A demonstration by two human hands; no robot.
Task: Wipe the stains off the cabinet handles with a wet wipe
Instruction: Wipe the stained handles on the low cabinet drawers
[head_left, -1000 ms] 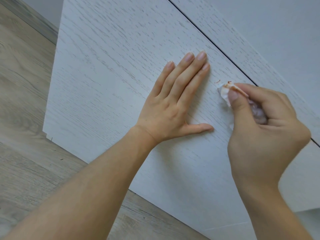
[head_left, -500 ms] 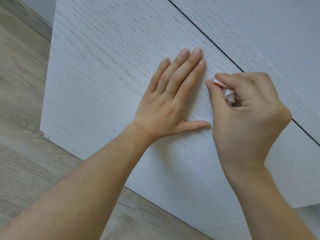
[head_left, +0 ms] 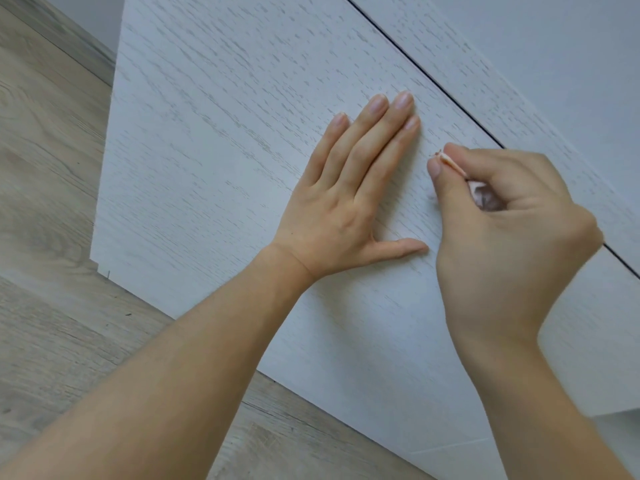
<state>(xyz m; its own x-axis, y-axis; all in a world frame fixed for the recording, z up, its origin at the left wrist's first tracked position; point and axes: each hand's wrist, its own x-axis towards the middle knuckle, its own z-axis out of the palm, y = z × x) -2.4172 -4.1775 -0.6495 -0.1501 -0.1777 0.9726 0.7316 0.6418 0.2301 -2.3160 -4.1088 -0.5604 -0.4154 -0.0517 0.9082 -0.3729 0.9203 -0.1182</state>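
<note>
Against a white, wood-grained cabinet door (head_left: 214, 140), seen from above and at a slant, two bare hands are at work. The left hand (head_left: 349, 199) lies flat on the door with its palm down, its four fingers (head_left: 388, 133) straight and close together, pointing up and to the right, and its thumb stretched out sideways to the right. Its grip is apart and it holds nothing; it only rests on the panel.

Just to the right of it, the right hand (head_left: 512, 223) is curled into a loose fist. Its thumb and forefinger pinch a small, crumpled wet wipe (head_left: 450, 161), so the grip is clamped on the wipe. Only a little of the wipe shows: a pale tip, tinged orange, pokes out between the fingertips, and a bit more is visible tucked inside the curled fingers. The tip touches the door near the left hand's forefinger, where a tiny reddish-brown stain (head_left: 435, 154) sits at the edge of the wipe.

A thin dark gap (head_left: 433, 81) runs diagonally across the cabinet just above the right hand, dividing this door from a second white panel (head_left: 540, 64) beyond it. Grey-brown wood-look floor (head_left: 45, 188) fills the left side and bottom of the view.
</note>
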